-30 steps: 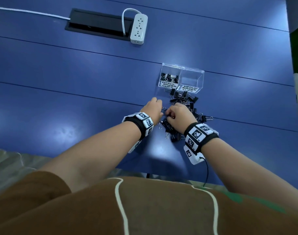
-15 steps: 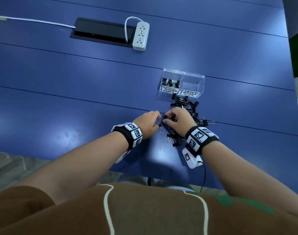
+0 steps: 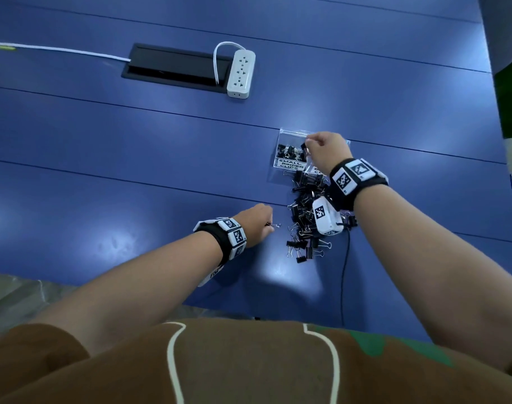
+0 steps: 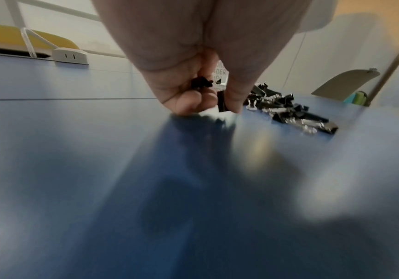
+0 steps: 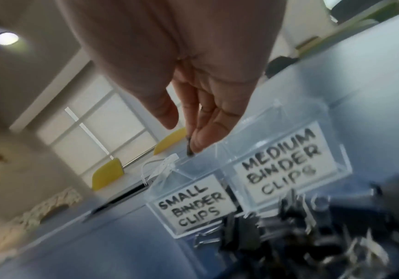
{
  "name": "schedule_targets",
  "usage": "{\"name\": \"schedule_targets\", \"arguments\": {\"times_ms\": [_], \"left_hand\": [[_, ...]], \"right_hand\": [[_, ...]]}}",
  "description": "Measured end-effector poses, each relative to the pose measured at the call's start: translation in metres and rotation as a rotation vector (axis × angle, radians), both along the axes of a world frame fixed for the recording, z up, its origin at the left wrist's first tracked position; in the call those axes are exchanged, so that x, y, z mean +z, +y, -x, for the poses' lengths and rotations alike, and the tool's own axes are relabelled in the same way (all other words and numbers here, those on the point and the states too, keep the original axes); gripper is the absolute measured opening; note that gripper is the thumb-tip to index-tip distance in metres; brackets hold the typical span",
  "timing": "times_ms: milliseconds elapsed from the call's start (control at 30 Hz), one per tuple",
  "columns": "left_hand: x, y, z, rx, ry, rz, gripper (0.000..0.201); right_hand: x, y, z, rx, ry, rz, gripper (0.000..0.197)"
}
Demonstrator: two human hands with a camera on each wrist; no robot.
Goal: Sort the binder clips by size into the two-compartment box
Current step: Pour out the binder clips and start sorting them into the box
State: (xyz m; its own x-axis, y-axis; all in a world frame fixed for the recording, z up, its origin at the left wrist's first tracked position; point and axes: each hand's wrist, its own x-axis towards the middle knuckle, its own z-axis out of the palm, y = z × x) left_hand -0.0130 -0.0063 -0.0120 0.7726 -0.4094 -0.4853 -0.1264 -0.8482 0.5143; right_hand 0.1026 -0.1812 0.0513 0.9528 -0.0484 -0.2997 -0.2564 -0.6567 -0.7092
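A clear two-compartment box (image 3: 282, 135) stands on the blue table, labelled SMALL BINDER CLIPS (image 5: 193, 209) on the left and MEDIUM BINDER CLIPS (image 5: 282, 162) on the right. Several small black clips (image 3: 289, 151) lie in the small compartment. My right hand (image 3: 308, 145) hovers over that compartment and pinches a small clip (image 5: 189, 149) at its fingertips. A pile of mixed black clips (image 3: 307, 217) lies in front of the box. Left of the pile, my left hand (image 3: 268, 223) rests on the table, fingers curled around small clips (image 4: 201, 83). My right hand hides the medium compartment in the head view.
A white power strip (image 3: 240, 74) and a black cable recess (image 3: 173, 65) sit at the back of the table. A black wire (image 3: 343, 275) runs from my right wrist over the front table edge. Bare blue tabletop (image 3: 103, 185) stretches to the left.
My right hand has lifted from the pile and moved forward over the small compartment with a clip. My left hand has drawn back to the left of the pile.
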Motion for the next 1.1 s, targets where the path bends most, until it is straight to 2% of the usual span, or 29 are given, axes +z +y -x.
{"name": "schedule_targets", "arguments": {"times_ms": [133, 300, 400, 533, 633, 700, 833, 933, 1033, 1100], "left_hand": [[0.015, -0.003, -0.032, 0.119, -0.08, 0.056, 0.016], [0.047, -0.018, -0.09, 0.263, -0.227, 0.151, 0.014], [0.061, -0.035, -0.118, 0.278, -0.281, 0.149, 0.009], [0.06, -0.05, -0.135, 0.283, -0.289, 0.083, 0.016], [0.054, -0.054, -0.13, 0.285, -0.274, 0.095, 0.021], [0.052, -0.054, -0.118, 0.256, -0.288, 0.119, 0.025], [0.039, -0.057, -0.077, 0.124, -0.295, 0.156, 0.015], [0.019, -0.059, -0.045, 0.058, -0.2, 0.114, 0.011], [0.0, -0.053, -0.029, 0.123, -0.136, 0.104, 0.021], [-0.008, -0.051, -0.024, 0.204, -0.126, 0.117, 0.023]], "right_hand": [[-0.004, -0.005, 0.017, 0.096, -0.025, 0.183, 0.023], [-0.033, -0.004, 0.054, 0.326, 0.185, 0.401, 0.027], [-0.041, -0.01, 0.067, 0.314, 0.143, 0.327, 0.032], [-0.037, -0.033, 0.082, 0.155, 0.074, 0.195, 0.031], [-0.036, -0.053, 0.098, 0.13, 0.097, 0.196, 0.024], [-0.037, -0.059, 0.109, 0.176, 0.116, 0.204, 0.019], [-0.046, -0.057, 0.126, 0.302, 0.117, 0.261, 0.019], [-0.046, -0.055, 0.126, 0.215, 0.113, 0.279, 0.012], [-0.041, -0.047, 0.121, 0.165, 0.057, 0.275, 0.009], [-0.04, -0.037, 0.118, 0.206, -0.001, 0.261, 0.013]]}}
